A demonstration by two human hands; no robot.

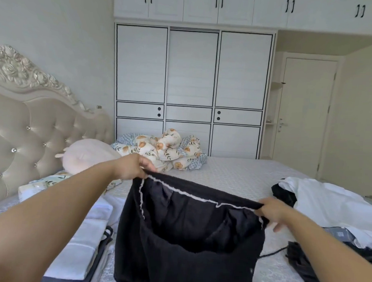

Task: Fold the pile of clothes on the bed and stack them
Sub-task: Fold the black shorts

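A black garment (187,236) with a white-stitched waistband hangs in front of me over the bed (239,177), held up by its top edge. My left hand (135,166) pinches the waistband's left end. At the right end, my right hand (271,210) grips the band, its lower fingers spread loosely. A stack of folded white and dark clothes (84,247) lies on the bed at the lower left. To the right lies an unfolded pile: a white garment (331,207) over dark pieces (303,265).
A floral quilt (165,150) is bunched at the bed's far side, beside a pink plush pillow (88,153). The tufted headboard (32,134) stands to the left. A white wardrobe (191,87) and a door (303,116) are behind.
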